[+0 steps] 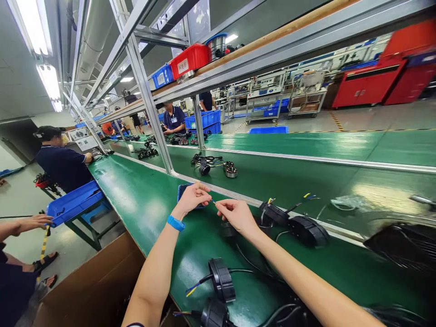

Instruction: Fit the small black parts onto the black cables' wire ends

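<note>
Above the green bench my left hand [193, 199], with a blue band on its wrist, pinches a thin wire [213, 201]. My right hand [237, 214] meets it fingertip to fingertip, its thumb and forefinger closed on the same dark and bluish wire. A small blue bin [182, 190] sits just behind my left hand. Below my hands lies a round black cap [223, 279] with a cord and bare-ended blue and yellow wires; another black cap [214, 313] is nearer to me. More black caps [308, 230] stand right of my right hand, partly behind it.
On the belt [289, 181] beyond lie a coiled cable [204, 167], copper-and-metal rings [230, 170] and a clear plastic bag [350, 202]. A black ribbed part [405, 250] is at right. A metal post [150, 104] rises ahead. Co-workers [61, 159] are at left; a cardboard box [91, 286] stands below.
</note>
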